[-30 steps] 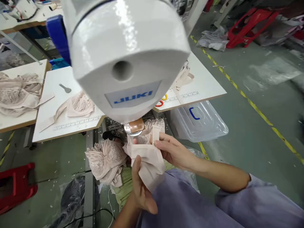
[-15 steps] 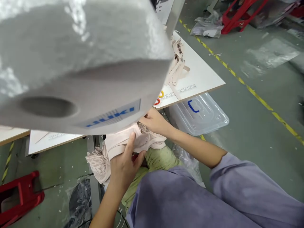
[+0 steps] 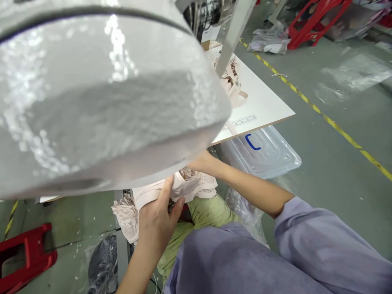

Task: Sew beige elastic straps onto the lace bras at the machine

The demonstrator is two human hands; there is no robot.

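A pale pink lace bra [image 3: 196,185] lies under the near end of a sewing machine head [image 3: 122,106], above my lap. My left hand [image 3: 156,218] grips its smooth band. The index finger stretches over the cloth, and the thumb is at the near edge. More lace [image 3: 126,218] hangs in a bunch at the left of this hand. My right hand [image 3: 205,162] is at the far right side of the bra. The machine head hides its fingers, and the stitching area is out of sight behind the same head.
A white table [image 3: 266,104] holds pale straps [image 3: 234,83] and a printed ruler [image 3: 245,120]. Below it is a clear lidded box [image 3: 269,153] with a blue handle. Red stools [image 3: 36,253] stand at the lower left and upper right. Plastic bags lie on the floor.
My view has shifted, so the machine head covers more of the picture and its lettering is out of sight. My right fingers, partly visible earlier, are hidden. Both hands stay at the bra.
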